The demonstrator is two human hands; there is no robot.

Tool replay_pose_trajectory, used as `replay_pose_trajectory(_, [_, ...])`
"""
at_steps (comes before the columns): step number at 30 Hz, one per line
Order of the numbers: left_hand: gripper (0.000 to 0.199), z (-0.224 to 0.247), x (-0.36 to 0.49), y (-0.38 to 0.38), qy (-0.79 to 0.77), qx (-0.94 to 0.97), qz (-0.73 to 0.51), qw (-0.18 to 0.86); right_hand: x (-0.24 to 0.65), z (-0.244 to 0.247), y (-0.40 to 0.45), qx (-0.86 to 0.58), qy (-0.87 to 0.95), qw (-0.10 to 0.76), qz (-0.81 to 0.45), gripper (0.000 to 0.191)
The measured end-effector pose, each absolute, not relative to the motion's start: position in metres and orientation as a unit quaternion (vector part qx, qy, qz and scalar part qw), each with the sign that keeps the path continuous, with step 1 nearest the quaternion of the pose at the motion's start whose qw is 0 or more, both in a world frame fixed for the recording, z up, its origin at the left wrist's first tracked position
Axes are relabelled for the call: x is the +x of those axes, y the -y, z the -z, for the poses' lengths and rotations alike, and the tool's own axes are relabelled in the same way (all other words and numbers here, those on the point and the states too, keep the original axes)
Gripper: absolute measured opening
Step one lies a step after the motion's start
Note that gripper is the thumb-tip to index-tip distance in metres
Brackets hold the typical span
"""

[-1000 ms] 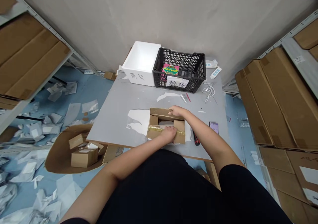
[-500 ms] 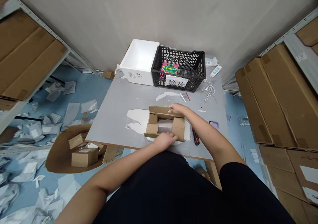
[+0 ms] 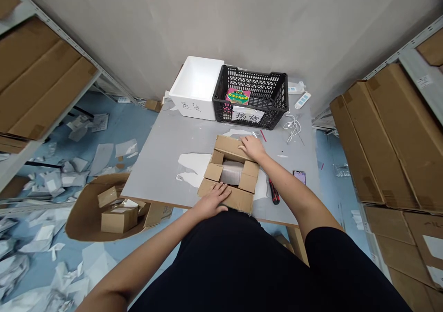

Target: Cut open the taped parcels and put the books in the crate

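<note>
A small cardboard box (image 3: 249,177) stands with its top flaps spread on the table's near side. Through its opening shows a pale, wrapped-looking item (image 3: 232,172) whose kind I cannot make out. My left hand (image 3: 213,200) lies with fingers stretched out on the near flap. On the far flap rests my right hand (image 3: 252,147), its fingers laid over the cardboard at the right end. White paper or film (image 3: 194,166) sticks out from beneath the box. Just right of it lies a red and black utility knife (image 3: 274,193).
Behind stand a white foam box (image 3: 192,110) and a black crate (image 3: 273,113) holding a colourful package (image 3: 238,96). A phone (image 3: 299,177), a white cable (image 3: 293,128) and a power strip (image 3: 302,100) lie right. A large carton (image 3: 81,215) is on the left floor.
The box has turned slightly, and its near and far flaps are now folded outward. My left hand has moved left onto the near flap; my right hand has shifted onto the far flap.
</note>
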State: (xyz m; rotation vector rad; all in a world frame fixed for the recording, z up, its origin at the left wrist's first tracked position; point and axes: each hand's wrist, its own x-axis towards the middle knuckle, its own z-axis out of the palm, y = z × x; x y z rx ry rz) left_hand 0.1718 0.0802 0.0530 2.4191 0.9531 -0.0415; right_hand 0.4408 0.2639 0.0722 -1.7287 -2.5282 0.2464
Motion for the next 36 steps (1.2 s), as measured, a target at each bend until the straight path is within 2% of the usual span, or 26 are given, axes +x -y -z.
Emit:
replay_pose_trajectory(3, [0.052,-0.062,0.171,-0.098,-0.373,0.873,-0.014,0.315,0.442,-0.061,-0.240,-0.506,0.856,0.101,0.000,0.037])
replay_pose_trajectory(8, [0.038,-0.075,0.182,-0.148,-0.431,0.878,0.053,0.202,0.444,-0.045,-0.190,-0.346,0.927,0.142,-0.018,0.033])
replay_pose_trajectory(13, [0.027,-0.073,0.192,-0.181,-0.344,0.916,0.166,0.121,0.442,-0.048,-0.165,-0.310,0.945,0.096,-0.035,0.036])
replay_pose_trajectory(16, [0.022,-0.071,0.193,-0.192,-0.273,0.942,0.160,0.112,0.439,-0.058,-0.172,-0.392,0.918,0.060,-0.033,0.040])
replay_pose_trajectory(20, [0.026,-0.073,0.189,-0.201,-0.246,0.955,0.131,0.097,0.439,-0.065,-0.187,-0.508,0.859,0.019,-0.054,0.049])
replay_pose_trajectory(23, [0.030,-0.080,0.186,-0.204,-0.260,0.954,0.109,0.101,0.443,-0.060,-0.183,-0.459,0.879,-0.011,-0.128,0.044])
replay_pose_trajectory(27, [0.022,-0.086,0.178,-0.208,-0.327,0.932,0.086,0.131,0.447,-0.054,-0.166,-0.409,0.885,-0.041,-0.217,0.034])
replay_pose_trajectory(32, [0.024,-0.091,0.166,-0.220,-0.430,0.883,0.105,0.154,0.447,-0.071,-0.164,-0.400,0.900,0.001,-0.175,0.034])
replay_pose_trajectory(36, [0.015,-0.088,0.176,-0.228,-0.415,0.881,0.197,0.110,0.441,-0.089,-0.168,-0.386,0.909,-0.035,-0.157,0.033])
